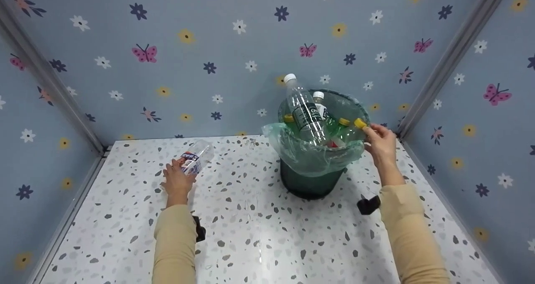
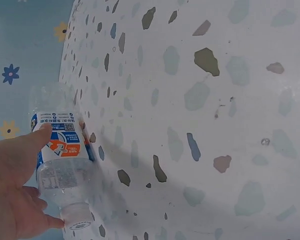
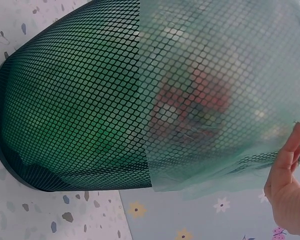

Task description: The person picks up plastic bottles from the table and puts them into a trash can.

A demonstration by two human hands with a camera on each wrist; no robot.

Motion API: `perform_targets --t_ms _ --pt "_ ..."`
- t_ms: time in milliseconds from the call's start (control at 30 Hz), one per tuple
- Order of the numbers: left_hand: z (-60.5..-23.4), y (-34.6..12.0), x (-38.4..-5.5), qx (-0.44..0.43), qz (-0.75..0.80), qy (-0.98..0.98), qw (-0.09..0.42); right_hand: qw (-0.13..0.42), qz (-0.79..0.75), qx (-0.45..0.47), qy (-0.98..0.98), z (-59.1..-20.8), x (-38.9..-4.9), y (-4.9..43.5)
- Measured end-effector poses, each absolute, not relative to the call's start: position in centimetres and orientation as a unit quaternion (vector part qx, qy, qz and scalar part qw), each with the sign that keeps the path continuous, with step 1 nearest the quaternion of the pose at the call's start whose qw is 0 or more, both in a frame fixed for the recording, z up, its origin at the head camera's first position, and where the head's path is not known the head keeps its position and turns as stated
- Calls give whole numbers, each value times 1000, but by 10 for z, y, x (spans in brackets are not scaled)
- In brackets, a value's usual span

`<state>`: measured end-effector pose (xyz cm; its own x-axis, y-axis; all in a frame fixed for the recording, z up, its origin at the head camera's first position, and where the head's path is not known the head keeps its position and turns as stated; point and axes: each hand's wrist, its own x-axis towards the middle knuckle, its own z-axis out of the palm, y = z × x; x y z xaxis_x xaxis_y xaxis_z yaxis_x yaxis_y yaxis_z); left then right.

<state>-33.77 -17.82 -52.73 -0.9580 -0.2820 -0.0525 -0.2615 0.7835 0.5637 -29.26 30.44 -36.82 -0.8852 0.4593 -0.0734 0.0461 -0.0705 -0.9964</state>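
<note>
In the head view my left hand (image 1: 178, 178) grips a clear plastic bottle (image 1: 203, 152) with a printed label, lying on the speckled table. Its white cap (image 2: 77, 216) lies near a fingertip in the left wrist view. At the right side of a dark green mesh bin (image 3: 80, 110), my right hand (image 1: 382, 147) grips the rim through a thin green liner bag (image 1: 313, 160). One fingertip is right at a yellow cap (image 1: 361, 123) there. Several bottles fill the bin, among them a tall clear bottle (image 1: 304, 110) leaning out above the rim.
A white speckled table (image 1: 250, 221) carries the bin near its back right. Blue flowered panels (image 1: 234, 62) stand behind it and along both sides, with metal strips at the corners. Dark devices sit beside both wrists.
</note>
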Motion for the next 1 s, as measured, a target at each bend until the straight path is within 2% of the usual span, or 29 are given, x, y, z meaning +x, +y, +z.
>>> perform_targets --t_ms 233,567,1000 --pt "-525 -184 -337 150 -307 -940 -13 140 707 -196 -665 -369 -294 304" --pt "-536 -185 -340 176 -313 -932 51 157 692 -189 -679 -373 -297 302" --pt "-538 -181 -341 155 -338 -925 77 146 703 -189 -670 -369 -294 306"
